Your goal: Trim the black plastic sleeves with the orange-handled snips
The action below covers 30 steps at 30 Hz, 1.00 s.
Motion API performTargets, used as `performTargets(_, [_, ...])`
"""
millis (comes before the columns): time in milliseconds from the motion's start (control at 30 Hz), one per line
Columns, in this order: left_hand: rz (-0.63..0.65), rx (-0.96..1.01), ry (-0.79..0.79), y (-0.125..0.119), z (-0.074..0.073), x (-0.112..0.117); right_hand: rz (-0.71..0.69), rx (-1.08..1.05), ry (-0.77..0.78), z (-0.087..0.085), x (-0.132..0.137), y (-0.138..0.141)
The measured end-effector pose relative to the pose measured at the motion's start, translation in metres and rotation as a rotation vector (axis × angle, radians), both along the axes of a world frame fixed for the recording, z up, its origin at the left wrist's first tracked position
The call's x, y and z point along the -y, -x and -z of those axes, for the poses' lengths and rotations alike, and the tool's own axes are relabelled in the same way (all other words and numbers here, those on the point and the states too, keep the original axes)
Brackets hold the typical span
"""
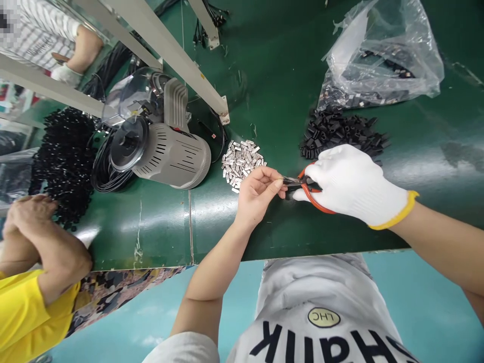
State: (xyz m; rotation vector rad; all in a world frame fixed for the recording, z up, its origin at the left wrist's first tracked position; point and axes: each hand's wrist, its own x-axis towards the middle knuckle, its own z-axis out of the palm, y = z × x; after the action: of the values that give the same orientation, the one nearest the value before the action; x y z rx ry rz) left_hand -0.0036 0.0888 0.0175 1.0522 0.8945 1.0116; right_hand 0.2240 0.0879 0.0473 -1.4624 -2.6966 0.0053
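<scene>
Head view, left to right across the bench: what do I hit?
Tangled black heap of small parts → grey plastic machine with clear cover → pile of small silver metal pieces → bare left hand → red-handled metal pliers → clear plastic bag.

Oval badge: "LHC", on wearer's pale shirt.
Big black letters: "Hank", same shirt; remainder unclear.
Striped shirt: lettering, illegible.
</scene>
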Motion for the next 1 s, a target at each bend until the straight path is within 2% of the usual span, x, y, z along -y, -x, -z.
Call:
performTargets(300, [-0.027, -0.009, 0.034, -0.002, -0.002, -0.002, 0.005, -0.003, -0.16, 0.014, 0.008, -0.002])
performTargets(567, [-0.016, -0.009, 0.009, -0.002, 0.0, 0.0, 0.039, 0.032, 0.013, 0.011, 0.009, -0.006])
performTargets(1000, [-0.002, 0.027, 0.057, -0.005, -0.002, 0.001, -0.004, 0.031, 0.029, 0.0, 0.005, -0.003])
